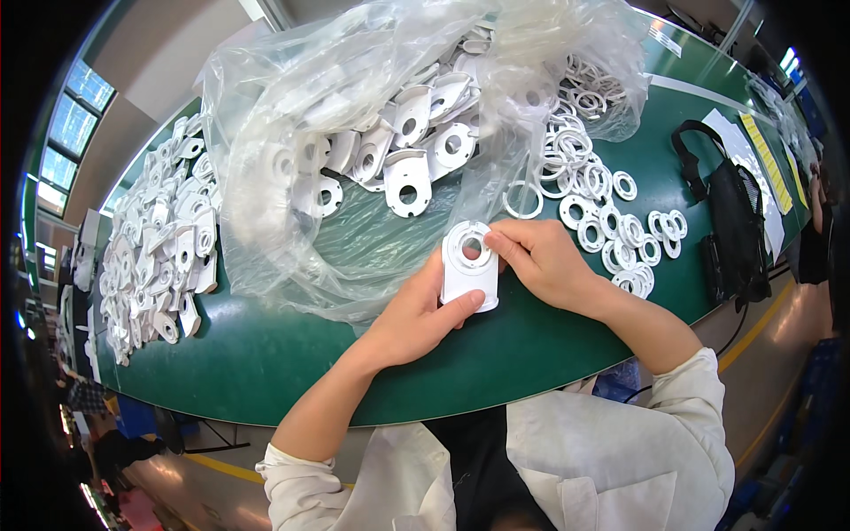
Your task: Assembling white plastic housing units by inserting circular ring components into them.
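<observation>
Leftmost, white plates (159, 239) heaped on green surface (310, 363); then clear plastic bag (354, 252) with more. Left hand (410, 320): fingers clamped on holed white plate (465, 281), nearside of bag. Right hand (546, 267): fingers pinching its upper right edge. Beyond: loose white rings (632, 232), black strapped bag (740, 230).

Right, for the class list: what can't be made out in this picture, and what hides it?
All in the head view:
- Left hand: most of its fingers, behind the white plate.
- Plastic bag: how many parts it holds; cloudy folds blur them.
- Black bag: its contents, covered by its fabric.
- Person at far right: cut off by the dark fisheye rim.
</observation>
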`<action>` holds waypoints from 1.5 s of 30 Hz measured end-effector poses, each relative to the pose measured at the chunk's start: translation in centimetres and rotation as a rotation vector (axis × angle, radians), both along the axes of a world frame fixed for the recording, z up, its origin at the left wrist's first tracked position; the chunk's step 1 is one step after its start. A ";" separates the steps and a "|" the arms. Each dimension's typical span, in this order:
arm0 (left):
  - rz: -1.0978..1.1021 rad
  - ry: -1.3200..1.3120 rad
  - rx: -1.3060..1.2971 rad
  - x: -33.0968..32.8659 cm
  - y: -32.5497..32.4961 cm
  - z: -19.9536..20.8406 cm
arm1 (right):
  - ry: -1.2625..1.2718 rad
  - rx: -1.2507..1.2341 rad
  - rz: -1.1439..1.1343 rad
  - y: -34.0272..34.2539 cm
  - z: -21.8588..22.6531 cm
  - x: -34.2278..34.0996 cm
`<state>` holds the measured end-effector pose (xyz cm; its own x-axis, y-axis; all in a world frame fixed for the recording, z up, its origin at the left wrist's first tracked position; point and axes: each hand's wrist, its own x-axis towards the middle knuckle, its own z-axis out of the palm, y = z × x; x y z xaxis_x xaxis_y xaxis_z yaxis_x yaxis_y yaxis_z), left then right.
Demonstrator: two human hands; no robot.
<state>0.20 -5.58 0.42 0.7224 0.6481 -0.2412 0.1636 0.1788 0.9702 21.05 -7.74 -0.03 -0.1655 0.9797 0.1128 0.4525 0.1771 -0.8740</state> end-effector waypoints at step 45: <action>0.347 0.507 1.347 -2.0 4.9 -2.1 | -0.309 0.160 -0.281 1.2 3.7 7.4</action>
